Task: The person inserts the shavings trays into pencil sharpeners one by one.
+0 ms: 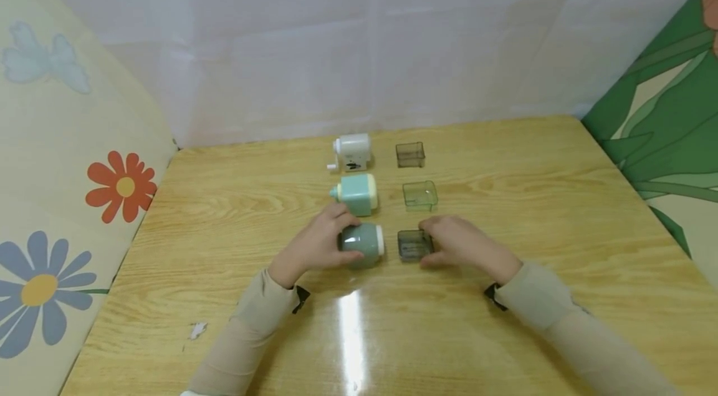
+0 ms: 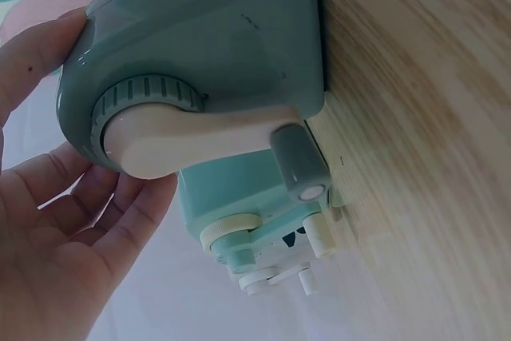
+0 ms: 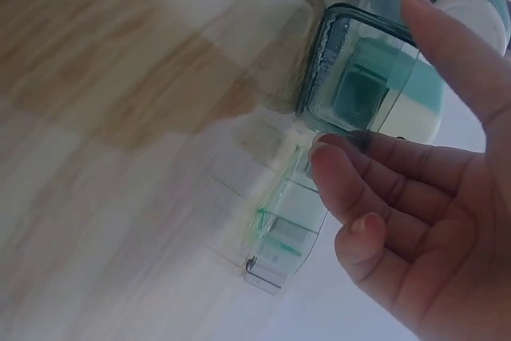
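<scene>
My left hand (image 1: 320, 241) grips a grey-green crank pencil sharpener (image 1: 363, 244) from its left, with thumb and fingers on opposite sides of the body. In the left wrist view, the sharpener's pale crank arm (image 2: 207, 137) ends in a grey knob and points toward the wooden table. Just right of the sharpener, my right hand (image 1: 462, 246) pinches a smoky, see-through shavings drawer (image 1: 414, 247) between thumb and fingers. That drawer (image 3: 343, 69) has its open side toward the right wrist camera. A small gap separates drawer and sharpener in the head view.
Behind the held sharpener stand a mint pencil sharpener (image 1: 356, 194) and a white one (image 1: 353, 151). To their right lie a green clear drawer (image 1: 420, 195) and a smoky drawer (image 1: 410, 155). A white cloth (image 1: 269, 59) hangs behind the wooden table (image 1: 505, 196).
</scene>
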Demonstrator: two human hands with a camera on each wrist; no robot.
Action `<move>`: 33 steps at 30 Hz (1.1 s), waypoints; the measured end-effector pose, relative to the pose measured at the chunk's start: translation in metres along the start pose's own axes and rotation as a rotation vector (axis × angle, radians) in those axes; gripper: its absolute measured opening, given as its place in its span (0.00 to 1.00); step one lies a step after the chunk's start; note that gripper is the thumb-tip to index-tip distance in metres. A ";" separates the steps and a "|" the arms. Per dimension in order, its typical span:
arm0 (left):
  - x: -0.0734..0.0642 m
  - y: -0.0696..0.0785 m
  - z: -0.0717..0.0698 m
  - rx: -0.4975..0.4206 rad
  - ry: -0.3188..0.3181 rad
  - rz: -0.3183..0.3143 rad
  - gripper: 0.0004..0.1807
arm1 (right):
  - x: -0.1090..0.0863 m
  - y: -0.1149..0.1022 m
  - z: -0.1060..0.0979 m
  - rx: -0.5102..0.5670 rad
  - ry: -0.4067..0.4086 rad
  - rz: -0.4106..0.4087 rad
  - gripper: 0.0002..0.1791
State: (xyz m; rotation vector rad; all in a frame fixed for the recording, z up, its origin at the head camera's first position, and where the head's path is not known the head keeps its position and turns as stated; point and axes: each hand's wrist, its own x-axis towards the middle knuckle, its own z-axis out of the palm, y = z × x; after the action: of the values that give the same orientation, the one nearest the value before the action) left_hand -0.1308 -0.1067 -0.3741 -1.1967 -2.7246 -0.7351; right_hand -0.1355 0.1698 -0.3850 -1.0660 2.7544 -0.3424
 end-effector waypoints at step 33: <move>-0.001 0.001 -0.001 -0.005 -0.004 -0.001 0.26 | 0.018 -0.021 0.007 -0.025 0.008 -0.019 0.34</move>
State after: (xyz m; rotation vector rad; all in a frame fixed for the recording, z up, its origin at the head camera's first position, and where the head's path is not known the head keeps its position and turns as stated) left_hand -0.1299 -0.1071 -0.3733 -1.1991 -2.7281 -0.7416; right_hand -0.1331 0.1414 -0.3871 -1.0999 2.7640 -0.3164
